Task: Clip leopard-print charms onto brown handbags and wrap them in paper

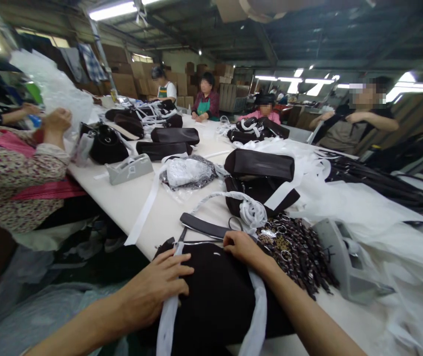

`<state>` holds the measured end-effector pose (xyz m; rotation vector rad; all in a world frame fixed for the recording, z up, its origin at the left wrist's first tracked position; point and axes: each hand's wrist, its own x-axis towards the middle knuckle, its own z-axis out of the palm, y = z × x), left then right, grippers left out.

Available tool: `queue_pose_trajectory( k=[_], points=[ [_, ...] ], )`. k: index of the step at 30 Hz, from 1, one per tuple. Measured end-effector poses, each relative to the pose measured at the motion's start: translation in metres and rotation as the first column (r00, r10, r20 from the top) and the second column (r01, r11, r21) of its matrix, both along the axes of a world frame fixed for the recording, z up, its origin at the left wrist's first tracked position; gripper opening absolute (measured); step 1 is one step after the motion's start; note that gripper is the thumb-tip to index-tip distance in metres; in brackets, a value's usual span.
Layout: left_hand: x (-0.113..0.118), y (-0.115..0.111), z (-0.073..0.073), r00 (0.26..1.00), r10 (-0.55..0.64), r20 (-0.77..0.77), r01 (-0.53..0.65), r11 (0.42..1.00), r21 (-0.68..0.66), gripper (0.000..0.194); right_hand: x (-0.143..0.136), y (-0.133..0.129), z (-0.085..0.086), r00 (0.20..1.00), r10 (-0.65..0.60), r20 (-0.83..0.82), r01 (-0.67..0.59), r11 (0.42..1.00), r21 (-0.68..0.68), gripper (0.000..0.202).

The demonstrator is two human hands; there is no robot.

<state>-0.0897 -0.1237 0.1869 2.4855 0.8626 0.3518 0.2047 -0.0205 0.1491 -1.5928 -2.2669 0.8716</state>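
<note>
A black bag (214, 291) lies at the near edge of the table, its zipper along the top and a dark padded strap piece (206, 226) beyond it. Two straps wrapped in white material (258, 306) run down over its front. My left hand (168, 279) rests on the bag's left side, over the wrapped strap, with its fingers spread. At the zipper edge on the right is my right hand (239, 245); its fingers are bent together, and what they pinch, if anything, is hidden.
Braided dark straps with metal rings (300, 247) lie right of the bag, beside a grey tape dispenser (345, 262). More black bags (259, 164) and a plastic-wrapped bundle (189, 172) lie beyond. A person (14, 173) works at left; others stand around the white table (122, 198).
</note>
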Motion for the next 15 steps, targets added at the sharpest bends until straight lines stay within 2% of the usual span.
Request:
queue_pose_trajectory(
  k=[2,4,5,6,7,8,9,10,11,12,15],
  points=[
    [0.012,0.025,0.004,0.993,0.013,0.114,0.003,0.991,-0.134,0.017,0.003,0.003,0.005,0.999,-0.019,-0.043,0.018,1.0,-0.026,0.006],
    [0.019,0.06,0.012,0.951,0.185,0.247,-0.099,0.94,-0.325,0.019,0.009,0.005,0.012,0.988,-0.074,-0.137,0.071,0.997,-0.029,0.008],
    [0.021,0.08,0.017,0.899,0.325,0.295,-0.184,0.889,-0.419,0.024,0.015,0.006,0.016,0.964,-0.132,-0.23,0.131,0.991,-0.017,0.012],
    [0.023,0.101,0.021,0.838,0.443,0.319,-0.257,0.835,-0.487,0.029,0.022,0.007,0.021,0.915,-0.206,-0.348,0.218,0.976,-0.003,0.017],
    [0.025,0.123,0.024,0.779,0.545,0.31,-0.339,0.782,-0.523,0.034,0.03,0.008,0.026,0.833,-0.283,-0.475,0.324,0.946,0.004,0.022],
    [0.027,0.143,0.024,0.71,0.655,0.259,-0.472,0.716,-0.514,0.038,0.039,0.008,0.031,0.735,-0.347,-0.583,0.427,0.904,0.0,0.026],
    [0.029,0.162,0.022,0.692,0.688,0.218,-0.527,0.688,-0.499,0.039,0.048,0.008,0.036,0.649,-0.396,-0.65,0.513,0.858,-0.011,0.029],
    [0.031,0.179,0.017,0.681,0.709,0.184,-0.569,0.67,-0.477,0.037,0.058,0.006,0.04,0.607,-0.435,-0.665,0.572,0.82,-0.015,0.031],
    [0.033,0.192,0.011,0.673,0.727,0.137,-0.613,0.652,-0.446,0.033,0.068,0.005,0.044,0.611,-0.471,-0.636,0.604,0.797,-0.01,0.032],
    [0.035,0.203,0.002,0.674,0.733,0.089,-0.646,0.643,-0.412,0.03,0.076,0.002,0.047,0.65,-0.503,-0.569,0.615,0.788,0.006,0.032],
    [0.038,0.22,-0.024,0.678,0.733,-0.052,-0.709,0.635,-0.307,0.025,0.089,-0.008,0.05,0.813,-0.529,-0.246,0.555,0.831,0.048,0.036]
  ],
)
